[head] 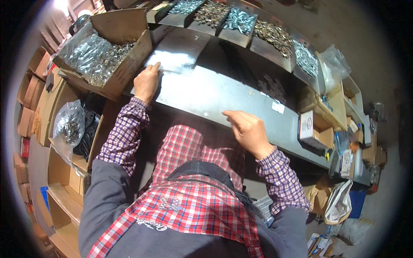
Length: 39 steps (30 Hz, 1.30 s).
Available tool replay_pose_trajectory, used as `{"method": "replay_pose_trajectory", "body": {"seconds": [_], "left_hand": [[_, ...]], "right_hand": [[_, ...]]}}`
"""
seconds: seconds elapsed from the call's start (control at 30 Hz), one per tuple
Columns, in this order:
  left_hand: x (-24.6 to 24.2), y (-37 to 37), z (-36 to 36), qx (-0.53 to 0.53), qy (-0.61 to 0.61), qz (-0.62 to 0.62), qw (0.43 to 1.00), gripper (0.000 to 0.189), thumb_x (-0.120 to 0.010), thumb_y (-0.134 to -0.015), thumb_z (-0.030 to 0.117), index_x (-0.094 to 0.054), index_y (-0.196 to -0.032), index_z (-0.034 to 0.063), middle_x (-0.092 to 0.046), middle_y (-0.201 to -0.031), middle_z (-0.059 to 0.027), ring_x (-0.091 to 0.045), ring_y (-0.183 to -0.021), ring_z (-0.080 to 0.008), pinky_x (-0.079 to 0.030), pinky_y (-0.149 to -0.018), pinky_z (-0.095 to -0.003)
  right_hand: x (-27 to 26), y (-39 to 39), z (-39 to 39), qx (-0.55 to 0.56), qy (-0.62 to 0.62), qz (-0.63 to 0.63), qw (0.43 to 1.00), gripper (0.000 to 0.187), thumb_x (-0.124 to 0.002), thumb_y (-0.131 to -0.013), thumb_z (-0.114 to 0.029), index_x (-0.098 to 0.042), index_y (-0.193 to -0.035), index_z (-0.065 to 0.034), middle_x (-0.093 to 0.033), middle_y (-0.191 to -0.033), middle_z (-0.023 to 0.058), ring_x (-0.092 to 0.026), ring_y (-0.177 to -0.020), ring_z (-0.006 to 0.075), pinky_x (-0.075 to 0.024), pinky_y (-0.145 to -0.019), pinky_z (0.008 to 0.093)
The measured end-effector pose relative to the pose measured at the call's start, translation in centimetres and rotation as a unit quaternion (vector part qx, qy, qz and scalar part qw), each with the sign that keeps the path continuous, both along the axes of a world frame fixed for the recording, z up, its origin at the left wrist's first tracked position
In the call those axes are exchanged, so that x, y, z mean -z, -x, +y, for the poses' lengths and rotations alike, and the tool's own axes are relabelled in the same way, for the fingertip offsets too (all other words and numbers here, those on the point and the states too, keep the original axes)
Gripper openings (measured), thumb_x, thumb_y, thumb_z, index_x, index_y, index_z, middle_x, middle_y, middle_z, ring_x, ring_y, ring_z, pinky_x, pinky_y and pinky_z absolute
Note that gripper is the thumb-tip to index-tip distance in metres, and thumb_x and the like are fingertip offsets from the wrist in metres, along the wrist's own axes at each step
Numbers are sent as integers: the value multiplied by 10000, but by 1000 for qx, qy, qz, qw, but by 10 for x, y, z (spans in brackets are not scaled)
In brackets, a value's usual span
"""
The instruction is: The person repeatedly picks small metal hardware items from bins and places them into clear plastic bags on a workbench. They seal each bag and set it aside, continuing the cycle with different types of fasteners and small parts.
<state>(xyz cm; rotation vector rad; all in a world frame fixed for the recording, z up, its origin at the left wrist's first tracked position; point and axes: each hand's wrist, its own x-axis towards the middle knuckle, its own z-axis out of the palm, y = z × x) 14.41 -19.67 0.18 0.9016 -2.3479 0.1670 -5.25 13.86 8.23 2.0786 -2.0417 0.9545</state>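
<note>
My left hand (146, 82) is at the left end of a metal worktop (222, 93), beside an open cardboard box (137, 66) of small shiny metal parts. Its fingertips meet the edge of a bright, glare-washed piece (176, 61), perhaps clear plastic; whether they grip it I cannot tell. Over the worktop's front edge hovers my right hand (250, 130), fingers bent and index finger pointing left. No object shows in it, though its palm side is hidden. A small white label or paper (277, 108) lies on the worktop to its right.
Metal bins along the back hold silvery tubular pieces (240, 21) and brassy small parts (272, 35). At right stand a small open carton (317, 132) and a larger box (322, 104). A plastic bag of parts (69, 122) sits in a carton at left.
</note>
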Motion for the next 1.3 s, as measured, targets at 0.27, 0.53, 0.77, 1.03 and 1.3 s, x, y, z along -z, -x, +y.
{"method": "replay_pose_trajectory", "body": {"seconds": [0.27, 0.53, 0.77, 1.03, 1.3], "left_hand": [[-10, 20, 0, 63, 31, 5, 998, 271, -673, -897, 164, -686, -1166, 186, -615, -871, -55, -660, -738, -273, -524, -600, -394], [-15, 0, -5, 59, -140, 151, 977, 157, -736, -875, 139, -632, -915, 28, -598, -883, -117, -619, -809, -311, -489, -688, -385], [-9, -101, 80, 62, -346, 558, 752, 150, -599, -1041, 207, -604, -1066, 59, -608, -980, 5, -574, -850, -105, -472, -820, -238], [-111, -176, 90, 58, -202, 681, 702, 82, -488, -1082, 163, -502, -1115, 90, -589, -939, -57, -607, -796, -162, -521, -647, -281], [-174, -5, 102, 326, -37, 216, 920, 161, -669, -881, -56, -666, -1022, 22, -675, -854, -101, -680, -742, -199, -532, -654, -273]], "right_hand": [[17, -10, -146, -81, 42, -11, 996, 227, -656, -854, -32, -713, -1069, -76, -732, -980, 117, -705, -844, 292, -565, -719, 361], [60, -30, -232, 23, 96, 73, 992, 418, -655, -879, -77, -591, -1289, -28, -590, -1299, 131, -519, -1242, 305, -386, -1072, 449], [73, -29, -237, 8, 84, 81, 993, 358, -564, -958, -162, -609, -1278, -9, -585, -1336, 130, -477, -1303, 283, -346, -1108, 439], [45, -33, -223, 18, 164, 3, 986, 368, -544, -999, -207, -593, -1335, -65, -549, -1382, 131, -464, -1310, 299, -311, -1132, 436], [-53, -37, -108, -110, 176, -147, 967, 280, -690, -910, -158, -666, -1159, -34, -675, -1064, 128, -647, -898, 270, -523, -819, 339]]}}
